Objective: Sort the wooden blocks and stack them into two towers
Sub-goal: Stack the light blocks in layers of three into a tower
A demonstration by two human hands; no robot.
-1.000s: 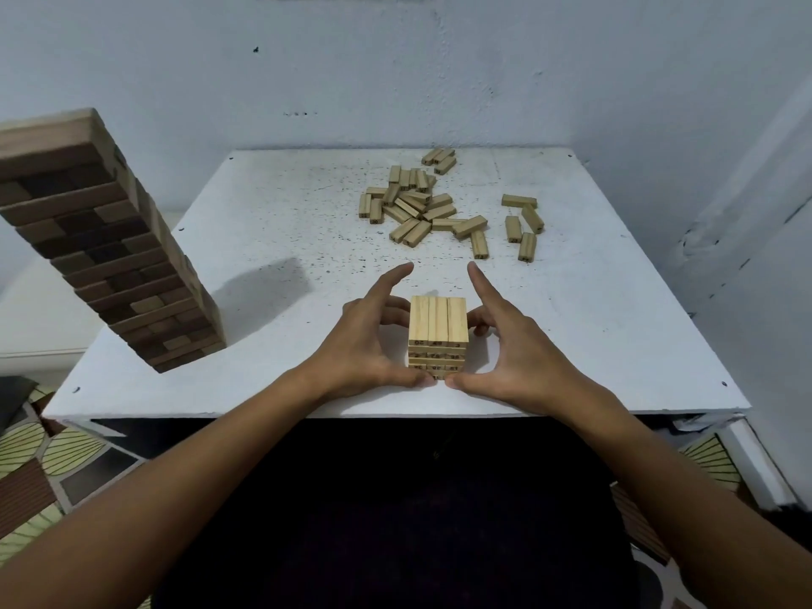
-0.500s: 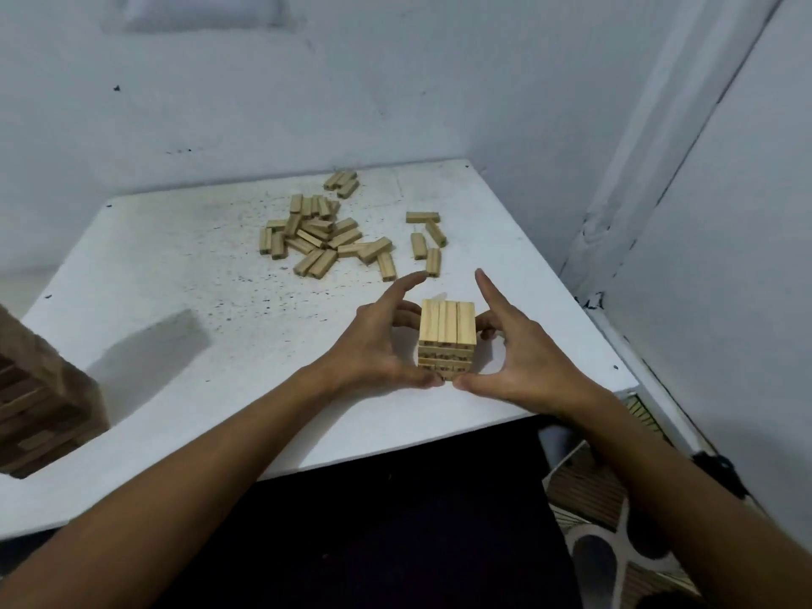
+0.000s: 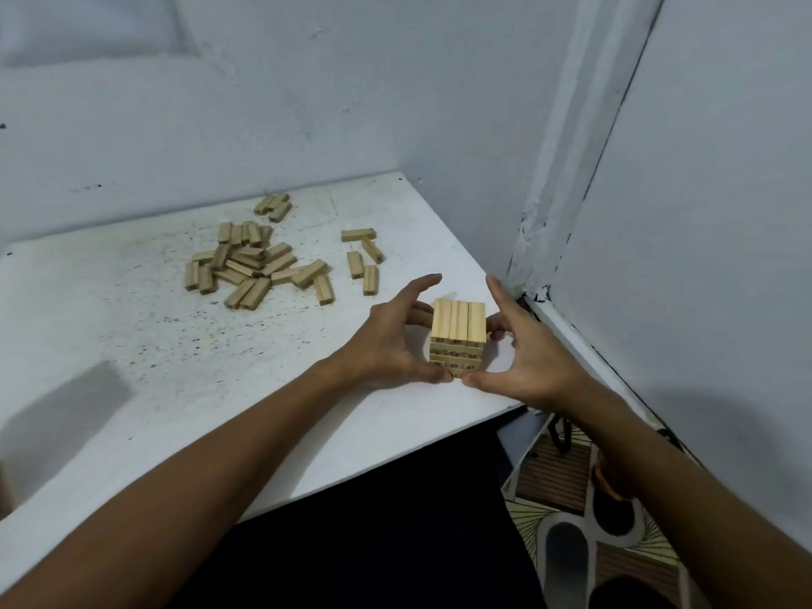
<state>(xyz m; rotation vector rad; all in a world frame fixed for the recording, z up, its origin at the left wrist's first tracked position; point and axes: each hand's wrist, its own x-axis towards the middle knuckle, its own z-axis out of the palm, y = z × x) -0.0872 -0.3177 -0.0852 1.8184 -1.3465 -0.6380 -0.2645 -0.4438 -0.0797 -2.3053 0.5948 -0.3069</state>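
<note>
A short tower of light wooden blocks (image 3: 458,336), a few layers high, stands near the right front corner of the white table (image 3: 132,345). My left hand (image 3: 391,345) cups its left side and my right hand (image 3: 531,358) cups its right side. Both thumbs touch the base at the front, the curled fingers reach behind it, and the index fingers point up and away. A pile of loose light blocks (image 3: 250,265) lies farther back on the table, and several more loose blocks (image 3: 362,261) lie to its right.
Walls close the table in at the back and at the right (image 3: 703,213). The tower stands close to the table's right edge (image 3: 505,301). A grey shadow (image 3: 66,410) falls on the table at the left. A patterned floor (image 3: 571,476) shows below right.
The view has swung to the right, so the tall dark tower at the left has left the frame. Both hands stay cupped round the light tower.
</note>
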